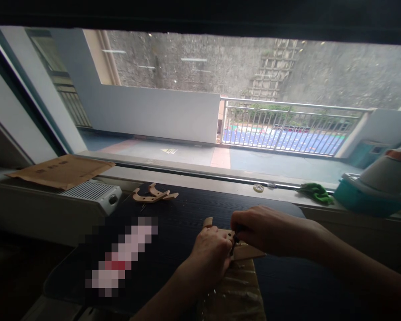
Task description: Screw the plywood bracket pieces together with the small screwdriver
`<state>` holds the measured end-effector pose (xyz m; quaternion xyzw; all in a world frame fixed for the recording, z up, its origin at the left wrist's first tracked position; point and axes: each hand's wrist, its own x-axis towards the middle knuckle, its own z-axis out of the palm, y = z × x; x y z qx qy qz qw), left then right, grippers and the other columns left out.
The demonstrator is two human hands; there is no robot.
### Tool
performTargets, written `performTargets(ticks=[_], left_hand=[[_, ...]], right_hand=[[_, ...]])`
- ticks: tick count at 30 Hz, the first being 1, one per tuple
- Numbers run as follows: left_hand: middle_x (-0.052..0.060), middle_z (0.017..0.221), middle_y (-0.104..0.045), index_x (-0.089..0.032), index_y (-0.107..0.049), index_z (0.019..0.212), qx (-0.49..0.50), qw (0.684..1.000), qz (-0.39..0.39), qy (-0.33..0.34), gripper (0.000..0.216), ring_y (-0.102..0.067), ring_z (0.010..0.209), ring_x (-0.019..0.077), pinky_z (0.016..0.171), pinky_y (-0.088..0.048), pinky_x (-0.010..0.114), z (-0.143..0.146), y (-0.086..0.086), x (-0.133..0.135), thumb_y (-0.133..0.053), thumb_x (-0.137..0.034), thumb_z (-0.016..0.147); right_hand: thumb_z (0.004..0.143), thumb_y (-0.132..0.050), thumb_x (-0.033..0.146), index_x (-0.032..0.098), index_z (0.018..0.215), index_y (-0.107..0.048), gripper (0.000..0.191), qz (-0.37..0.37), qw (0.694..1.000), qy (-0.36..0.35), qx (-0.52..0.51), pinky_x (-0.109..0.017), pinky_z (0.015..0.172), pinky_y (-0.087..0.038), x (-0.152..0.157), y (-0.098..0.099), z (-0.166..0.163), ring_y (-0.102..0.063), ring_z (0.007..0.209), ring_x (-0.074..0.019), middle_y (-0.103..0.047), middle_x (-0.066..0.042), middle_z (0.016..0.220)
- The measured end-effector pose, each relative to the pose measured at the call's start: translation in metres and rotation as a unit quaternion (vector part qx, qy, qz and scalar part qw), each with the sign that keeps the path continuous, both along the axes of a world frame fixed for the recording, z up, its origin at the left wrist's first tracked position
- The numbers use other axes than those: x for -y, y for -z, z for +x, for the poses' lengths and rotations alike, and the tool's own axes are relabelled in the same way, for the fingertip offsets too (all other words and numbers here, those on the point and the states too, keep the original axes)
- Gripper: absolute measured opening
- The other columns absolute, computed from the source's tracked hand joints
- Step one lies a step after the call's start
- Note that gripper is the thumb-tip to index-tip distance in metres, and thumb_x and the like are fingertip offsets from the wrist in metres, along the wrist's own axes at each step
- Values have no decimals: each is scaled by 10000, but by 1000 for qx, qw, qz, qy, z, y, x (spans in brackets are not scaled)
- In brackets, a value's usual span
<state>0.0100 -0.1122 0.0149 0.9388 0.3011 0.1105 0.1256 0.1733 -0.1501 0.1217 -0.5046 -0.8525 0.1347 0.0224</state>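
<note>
Looks to be partway through work on a wooden piece [249, 252], with a dark tool [234, 243] set against it between both hands; cannot tell, with so much covered, how nearly finished at that spot. Holds the wooden piece over a brown, shiny-wrapped block [242, 294] at the near side of the dark surface [183, 218], steadying it with the left hand [211, 249], with fingers bent close around it. Grips the dark tool in the right hand [254, 225], with fingers curled tight around its handle. Apart from this, has several curved wooden parts [152, 197] near the far left edge of the surface, touched by neither hand; cannot tell these for finished or waiting. On the wooden piece, see pale wood, a small dark hole, a rounded end beyond the left hand and a flat, straight stretch below the right, perhaps joined, perhaps separate.
</note>
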Motion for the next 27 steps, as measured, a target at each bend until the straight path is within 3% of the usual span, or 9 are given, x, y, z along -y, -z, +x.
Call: performTargets(ticks=[5, 10, 16, 27], left_hand=[[42, 900, -651, -183, -618, 779, -6, 1000, 2, -3, 44, -568, 858, 222, 831, -403, 353, 0, 1, 0, -587, -203, 757], [47, 931, -652, -187, -637, 794, -14, 1000, -11, -4, 64, -572, 877, 223, 827, -411, 344, 0, -4, 0, -596, -224, 761], [51, 925, -662, -189, -659, 809, -27, 999, -15, -7, 96, -576, 909, 234, 864, -411, 362, 2, -7, 1, -579, -189, 755], [52, 892, -656, -179, -632, 783, -19, 1000, -7, -10, 55, -568, 858, 221, 838, -406, 349, 1, -4, 2, -586, -195, 759]], right_hand=[[904, -441, 239, 257, 873, -582, 146, 12, 999, 41, 6, -279, 546, -346, 2, -2, -2, -572, 622, -157, -648, -34, 710], [876, -482, 283, 224, 1000, -589, 174, -1, 999, 18, 27, -270, 534, -331, 0, -5, 1, -593, 672, -166, -664, -28, 758], [890, -429, 198, 217, 823, -595, 179, 0, 1000, -3, 14, -269, 540, -315, 2, -7, 0, -552, 633, -140, -648, -25, 726], [915, -414, 260, 195, 854, -603, 209, -3, 998, 36, 42, -264, 521, -296, -2, -4, -4, -498, 573, -123, -622, -28, 682]])
